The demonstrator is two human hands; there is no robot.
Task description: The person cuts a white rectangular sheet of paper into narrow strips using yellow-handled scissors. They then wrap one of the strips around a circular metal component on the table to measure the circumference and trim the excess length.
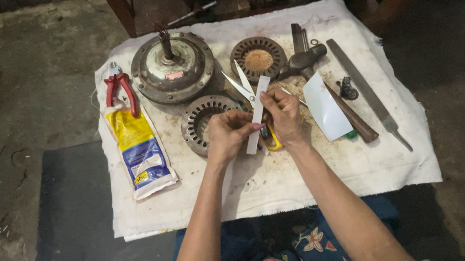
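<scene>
1. A person sits at a low table covered with a white cloth (269, 191). Both hands are over the middle of it.
2. The left hand (227, 134) has its fingers pressed together, pinching a thin white paper strip (257, 113). The strip stands tilted between the two hands.
3. The right hand (285, 116) pinches the same strip near its top. Its fingers are closed too. Scissors (253, 101) with yellow handles lie right under this hand, with the blades open. I cannot tell if the hand holds them.
4. It looks like the step in hand is shaping or folding the strip. I think the next move needs a steady pinch so the thin strip does not bend wrong.
5. Just right of the hands lies a bigger white paper sheet (326, 107), resting on a hammer (327, 88).
6. A flat metal file (369, 93) lies further right.
7. A round metal motor part (172, 66) sits at the back, with two ring parts (258, 58) near it.
8. On the left are red pliers (120, 91) and a yellow and blue pouch (139, 152). The pouch is shut, so I cannot see what is inside.
</scene>
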